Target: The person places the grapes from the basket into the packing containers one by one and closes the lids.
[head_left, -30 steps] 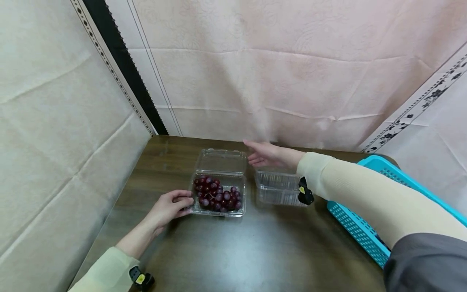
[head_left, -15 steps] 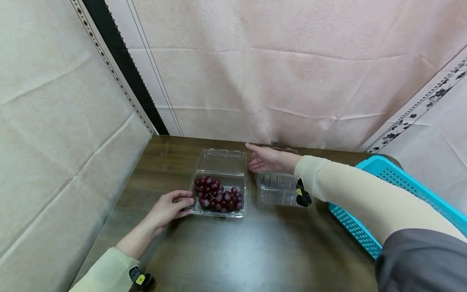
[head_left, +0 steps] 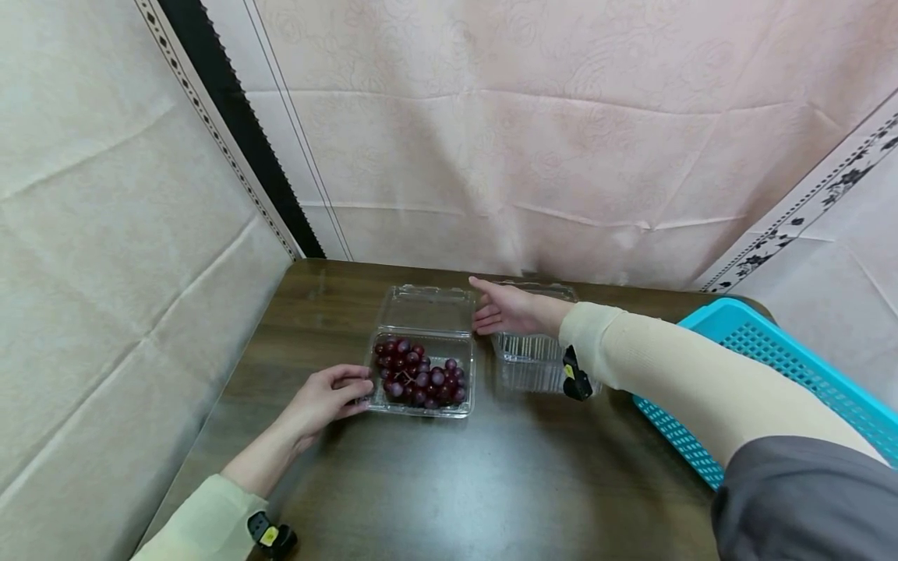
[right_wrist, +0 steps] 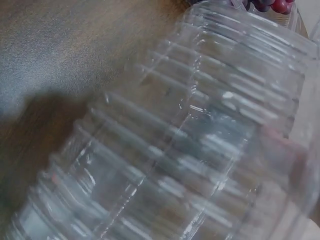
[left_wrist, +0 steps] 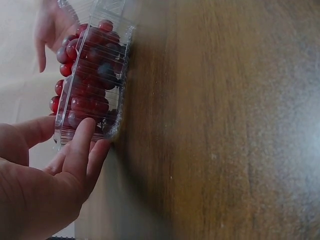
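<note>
Dark red grapes [head_left: 421,378] lie in a clear plastic box [head_left: 459,407] whose lid [head_left: 426,308] is folded back flat behind it. My left hand [head_left: 328,405] touches the box's left side with thumb and fingers, as the left wrist view also shows: hand [left_wrist: 60,175], grapes [left_wrist: 87,80]. To the right is a second clear box [head_left: 533,362], with no fruit visible in it. My right hand [head_left: 512,308] hovers over its back part, fingers extended left toward the first box's lid; it grips nothing visible. Ribbed plastic [right_wrist: 165,150] of the second box fills the right wrist view.
A turquoise perforated basket [head_left: 772,354] stands at the right, partly behind my right arm. Patterned pale cloth [head_left: 491,156] hangs along the back and left edges of the brown wooden table [head_left: 435,483].
My right hand has come slightly down and toward the front, with its forearm shifted left, showing more of the basket and the second box's back edge. My left hand has stayed in place.
</note>
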### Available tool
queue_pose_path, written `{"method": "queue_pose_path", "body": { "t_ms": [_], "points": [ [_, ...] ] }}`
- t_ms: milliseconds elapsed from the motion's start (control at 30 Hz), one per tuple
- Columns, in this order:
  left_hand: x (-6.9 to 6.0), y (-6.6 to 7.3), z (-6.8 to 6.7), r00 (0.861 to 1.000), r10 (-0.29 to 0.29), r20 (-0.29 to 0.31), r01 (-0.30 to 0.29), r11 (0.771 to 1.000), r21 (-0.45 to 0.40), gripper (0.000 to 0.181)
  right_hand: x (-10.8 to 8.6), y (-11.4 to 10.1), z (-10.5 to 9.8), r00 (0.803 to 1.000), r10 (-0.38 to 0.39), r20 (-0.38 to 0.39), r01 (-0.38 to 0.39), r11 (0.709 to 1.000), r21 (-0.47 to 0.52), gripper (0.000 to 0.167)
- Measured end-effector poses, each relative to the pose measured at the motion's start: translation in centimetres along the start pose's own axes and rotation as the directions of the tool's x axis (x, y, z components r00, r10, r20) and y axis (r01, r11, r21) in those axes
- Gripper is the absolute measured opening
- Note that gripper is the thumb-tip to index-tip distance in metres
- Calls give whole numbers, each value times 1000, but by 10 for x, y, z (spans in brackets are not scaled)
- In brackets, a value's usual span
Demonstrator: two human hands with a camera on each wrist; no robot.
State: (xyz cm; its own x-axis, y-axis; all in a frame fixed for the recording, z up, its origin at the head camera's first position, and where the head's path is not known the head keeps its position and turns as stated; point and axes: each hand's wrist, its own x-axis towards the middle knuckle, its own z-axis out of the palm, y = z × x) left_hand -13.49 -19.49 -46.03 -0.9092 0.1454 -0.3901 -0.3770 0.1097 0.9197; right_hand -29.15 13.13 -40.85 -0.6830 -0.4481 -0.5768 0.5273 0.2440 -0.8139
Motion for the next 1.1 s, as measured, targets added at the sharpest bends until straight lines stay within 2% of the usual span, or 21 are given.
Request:
{"method": "queue_pose_path", "body": {
  "t_ms": [267, 467, 600, 1100],
  "points": [
    [0, 0, 0, 1000, 2, 0, -2, 1000, 7, 46, 2, 1, 2, 999, -35, 18, 34, 999, 36, 88],
    [0, 0, 0, 1000, 4, 6, -5, 1000, 23, 46, 0, -2, 3, 996, -85, 0, 85, 994, 75, 87],
    [1, 0, -1, 1000, 7, 7, -8, 1000, 22, 47, -4, -5, 0, 995, -99, 16, 97, 990, 106, 87],
    [1, -1, 1, 1000, -1, -3, 1, 1000, 1, 46, -26, -9, 3, 974, -192, 123, 186, 981, 55, 91]
  ]
}}
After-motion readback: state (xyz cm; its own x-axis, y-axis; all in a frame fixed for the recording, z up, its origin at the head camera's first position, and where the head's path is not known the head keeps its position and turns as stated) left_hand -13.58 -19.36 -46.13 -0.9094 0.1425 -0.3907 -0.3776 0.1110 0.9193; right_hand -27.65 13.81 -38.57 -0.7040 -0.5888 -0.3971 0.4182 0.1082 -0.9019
